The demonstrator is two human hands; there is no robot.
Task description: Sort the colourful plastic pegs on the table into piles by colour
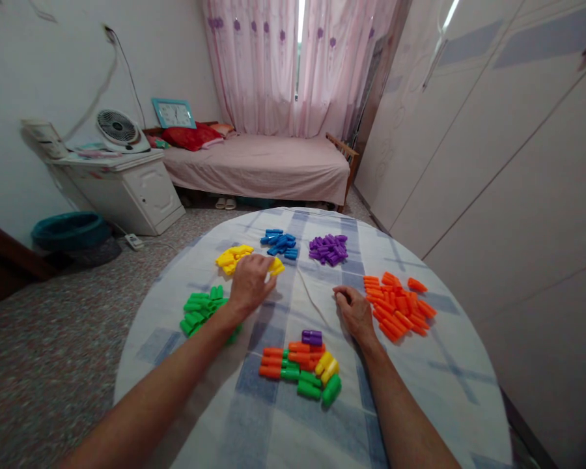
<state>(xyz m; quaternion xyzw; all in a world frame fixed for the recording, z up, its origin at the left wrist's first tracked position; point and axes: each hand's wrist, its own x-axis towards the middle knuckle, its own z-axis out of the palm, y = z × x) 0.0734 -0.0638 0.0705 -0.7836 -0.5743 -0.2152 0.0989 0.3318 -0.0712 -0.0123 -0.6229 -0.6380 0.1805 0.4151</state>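
My left hand point(252, 284) reaches over the table by a pile of yellow plastic tube blocks point(230, 259). Its fingers are closed around a yellow tube block point(277, 266). My right hand point(355, 312) rests on the cloth with curled fingers, just left of a pile of orange tube blocks point(400, 306); whatever its fingers may hold is hidden. Between my forearms lies a joined group of orange and green tube blocks point(293, 362), with a purple piece point(312, 337) and a yellow piece point(327, 368) at its edges. A thin white cord point(312, 298) lies between my hands.
Green tube blocks point(200, 311) lie partly behind my left forearm. Blue point(279, 243) and purple point(328, 249) piles sit toward the far edge of the round table point(176, 404). Beyond stand a bed point(273, 163), a white cabinet point(151, 192) and a wardrobe point(493, 163).
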